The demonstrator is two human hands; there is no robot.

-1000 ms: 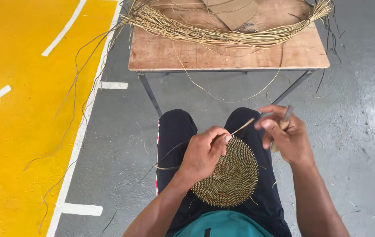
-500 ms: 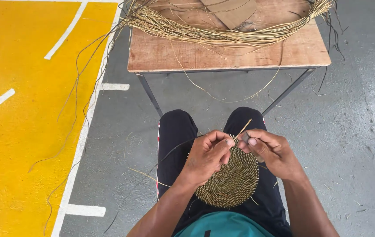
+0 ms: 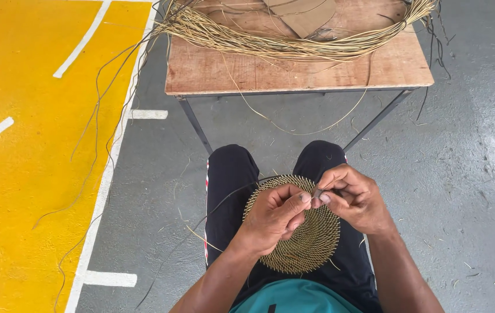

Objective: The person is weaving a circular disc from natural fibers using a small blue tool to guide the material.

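A round, flat woven coil of straw-coloured fibre (image 3: 311,240) rests on my lap, over black trousers. My left hand (image 3: 274,215) grips its upper edge, thumb and fingers pinched on the weave. My right hand (image 3: 351,197) meets it from the right, fingertips pinching a thin strand or tool at the rim; which one is too small to tell. The two hands touch at the fingertips. A long dark strand (image 3: 201,223) trails from the coil down to the left over my knee.
A wooden table (image 3: 293,69) on thin metal legs stands just ahead, bearing a long bundle of loose fibre (image 3: 293,43) and a piece of cardboard (image 3: 305,14). Strands hang off its left side onto the grey floor. A yellow painted area with white lines lies to the left.
My right hand has come down and left from a raised position to meet my left hand at the coil's rim. The stick-like strand that pointed up between them no longer shows.
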